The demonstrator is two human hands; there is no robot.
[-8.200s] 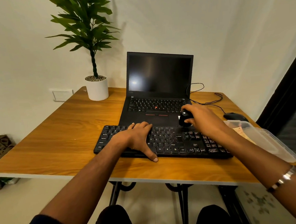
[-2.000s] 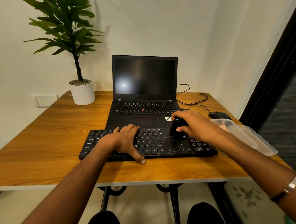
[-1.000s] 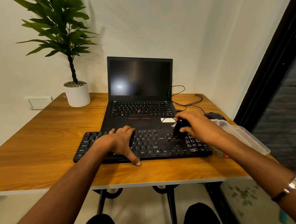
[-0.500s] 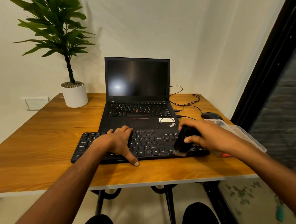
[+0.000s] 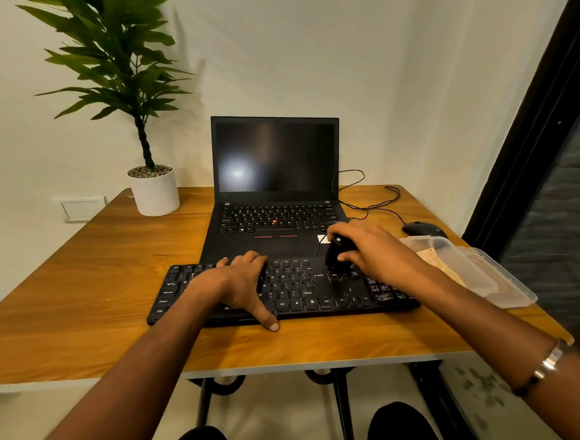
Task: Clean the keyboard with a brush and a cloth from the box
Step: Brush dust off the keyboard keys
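From my seat I see the table (image 5: pixel 81 303) with a potted plant (image 5: pixel 154 189) at its far left corner, well apart from the work; the black keyboard (image 5: pixel 296 288) lies near the front edge, its long axis running left to right, parallel to that edge, keys facing up; my left hand (image 5: pixel 235 285) rests flat across its left half, fingers relaxed over the far rows and the thumb reaching past the near edge onto the wood; directly behind, touching or nearly touching the keyboard's far side, stands 1 open laptop (image 5: pixel 276 186), screen dark; my right hand (image 5: pixel 369 252) has its fingers curled round a short black brush (image 5: pixel 339 256), which stands roughly upright with its working end down on the keys right of centre; I cannot make out the bristles; the hand hides the keyboard's far right corner; a clear plastic box (image 5: pixel 474 268) sits just beside the keyboard's right end, something pale inside; a black mouse (image 5: pixel 423 229) lies behind it.
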